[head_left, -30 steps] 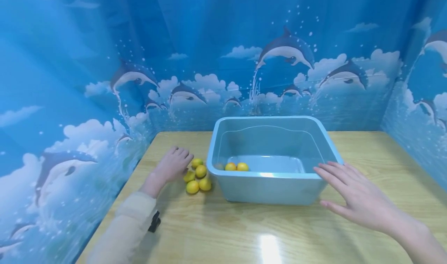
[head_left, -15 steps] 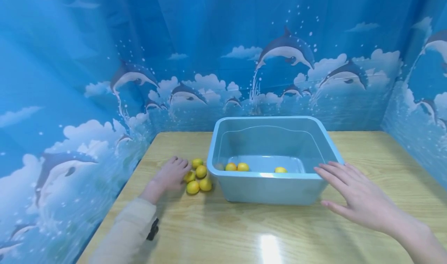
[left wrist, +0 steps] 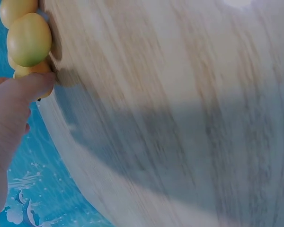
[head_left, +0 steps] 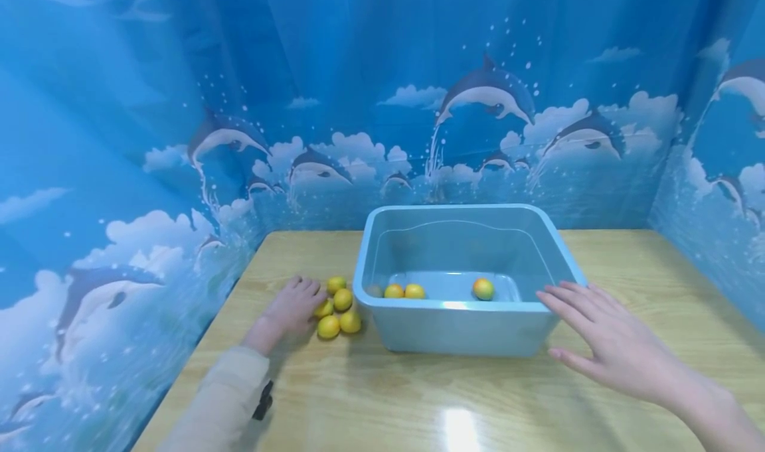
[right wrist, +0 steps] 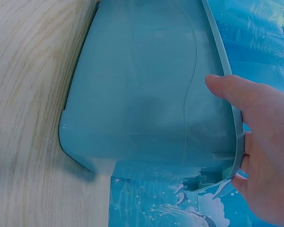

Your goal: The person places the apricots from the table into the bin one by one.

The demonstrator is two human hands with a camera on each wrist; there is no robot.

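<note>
My left hand is at the left edge of a cluster of small round yellow fruits on the table. In the left wrist view its thumb presses on one yellow fruit, with the fingers mostly hidden beyond it. A greener-tinted fruit lies just beside it. My right hand rests with extended fingers on the right front corner of the light blue plastic bin, its thumb spread along the outside. Inside the bin are a red-and-green-tinged fruit and two yellow-orange fruits near the left.
The bin stands on a light wooden table. Behind and beside the table hangs a blue curtain printed with dolphins and clouds. A small black object is at the left sleeve.
A fruit has appeared in the right part of the bin and turned, now showing red and green. My left hand has moved slightly nearer along the cluster; my right hand stays on the bin.
</note>
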